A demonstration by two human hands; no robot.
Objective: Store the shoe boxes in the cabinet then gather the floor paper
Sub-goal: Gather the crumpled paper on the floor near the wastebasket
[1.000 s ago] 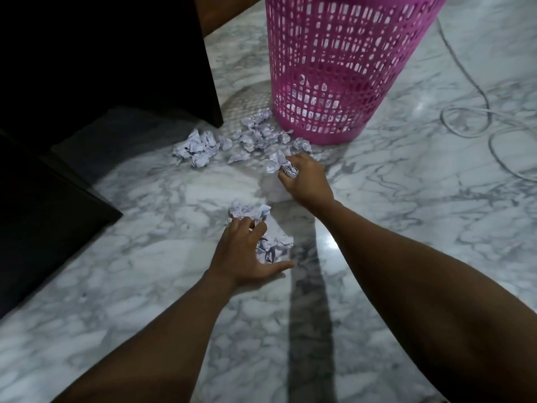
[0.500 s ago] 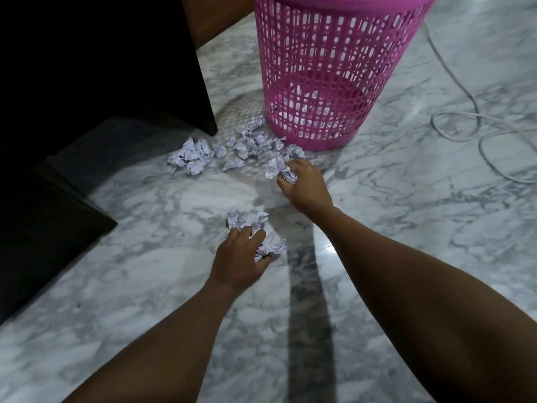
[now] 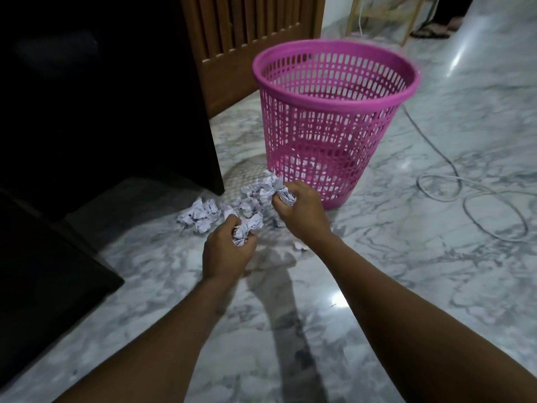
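Observation:
Crumpled white paper balls [image 3: 200, 215] lie in a loose heap on the marble floor, left of a pink mesh basket [image 3: 334, 82]. My left hand [image 3: 225, 254] is raised off the floor and shut on a bunch of crumpled paper [image 3: 247, 228]. My right hand [image 3: 302, 212] is higher, just in front of the basket's base, shut on another bunch of paper [image 3: 274, 189]. A small scrap [image 3: 299, 245] lies on the floor beneath my right wrist. A few paper balls show through the basket's mesh at its bottom.
A dark cabinet [image 3: 101, 97] fills the left side, with a dark door or panel [image 3: 43, 271] jutting over the floor at lower left. A slatted wooden panel [image 3: 247, 33] stands behind the basket. White cable loops [image 3: 465, 199] lie on the floor at right.
Both hands closed on paper and lifted off the floor toward the basket. The pile near my left hand is gone from the floor. The view has tilted up, showing the basket's rim.

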